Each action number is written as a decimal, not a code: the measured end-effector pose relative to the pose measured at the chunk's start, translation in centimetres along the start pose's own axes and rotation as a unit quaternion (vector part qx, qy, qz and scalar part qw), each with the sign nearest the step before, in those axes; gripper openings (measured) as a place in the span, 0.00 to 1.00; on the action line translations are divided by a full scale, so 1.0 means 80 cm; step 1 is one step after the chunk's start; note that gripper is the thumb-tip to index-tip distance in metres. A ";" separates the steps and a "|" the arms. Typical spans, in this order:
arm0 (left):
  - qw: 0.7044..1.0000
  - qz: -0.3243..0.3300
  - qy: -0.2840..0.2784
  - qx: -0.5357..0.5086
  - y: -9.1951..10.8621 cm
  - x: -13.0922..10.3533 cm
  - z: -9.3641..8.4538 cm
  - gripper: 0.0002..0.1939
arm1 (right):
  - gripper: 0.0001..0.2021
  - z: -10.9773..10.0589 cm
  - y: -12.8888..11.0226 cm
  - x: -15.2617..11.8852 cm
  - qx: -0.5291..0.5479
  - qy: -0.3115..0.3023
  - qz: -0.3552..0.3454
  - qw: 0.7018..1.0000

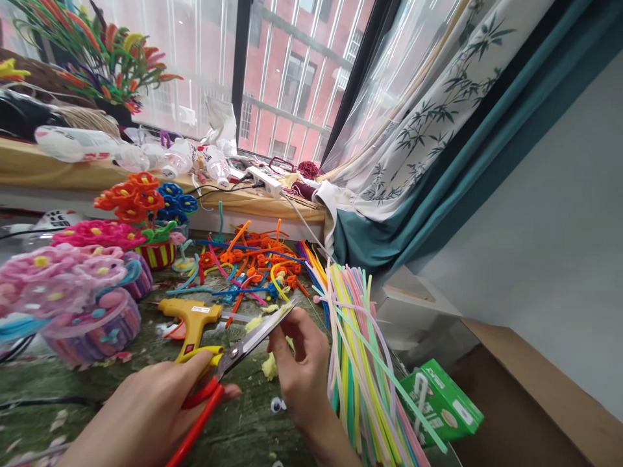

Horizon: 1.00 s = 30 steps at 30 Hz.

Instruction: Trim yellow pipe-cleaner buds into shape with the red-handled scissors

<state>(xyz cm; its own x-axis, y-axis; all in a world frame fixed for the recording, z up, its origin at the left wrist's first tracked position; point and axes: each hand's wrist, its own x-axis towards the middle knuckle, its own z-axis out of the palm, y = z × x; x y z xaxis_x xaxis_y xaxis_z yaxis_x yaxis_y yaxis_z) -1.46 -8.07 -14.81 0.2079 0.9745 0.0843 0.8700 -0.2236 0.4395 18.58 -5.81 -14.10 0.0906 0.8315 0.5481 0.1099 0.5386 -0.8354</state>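
Note:
My left hand [150,395], at the lower left, is closed around a pair of scissors [250,344] with red and yellow handles. Their blades look nearly together and point up to the right. My right hand [304,366] is closed in a pinch right by the blade tips. Pale yellow fuzz shows along the blade and behind the fingers; what the fingertips hold is mostly hidden. Under the blades lies a tuft of yellow fluff [269,368]. A googly eye [276,405] rests near my right wrist. Just beyond my left hand lies a yellow glue gun [192,318].
Pipe-cleaner flower pots [92,324] crowd the left side. Orange and blue pipe-cleaner pieces [263,253] are heaped at the back. A bundle of pastel pipe cleaners [363,363] and a green box [445,402] stand right. Plastic bottles [73,144] and a power strip [265,181] lie on the sill.

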 end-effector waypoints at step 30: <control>0.998 -0.040 -0.026 0.043 0.009 0.001 -0.007 0.12 | 0.08 -0.002 -0.011 0.007 0.086 0.098 0.043 0.991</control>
<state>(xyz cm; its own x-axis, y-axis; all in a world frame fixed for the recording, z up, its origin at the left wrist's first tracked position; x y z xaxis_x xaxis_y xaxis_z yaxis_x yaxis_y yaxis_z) -1.05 -8.17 -13.99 0.1566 0.9876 0.0045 0.9192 -0.1474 0.3651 18.69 -5.87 -13.03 0.2838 0.8418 0.4591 -0.0752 0.4968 -0.8646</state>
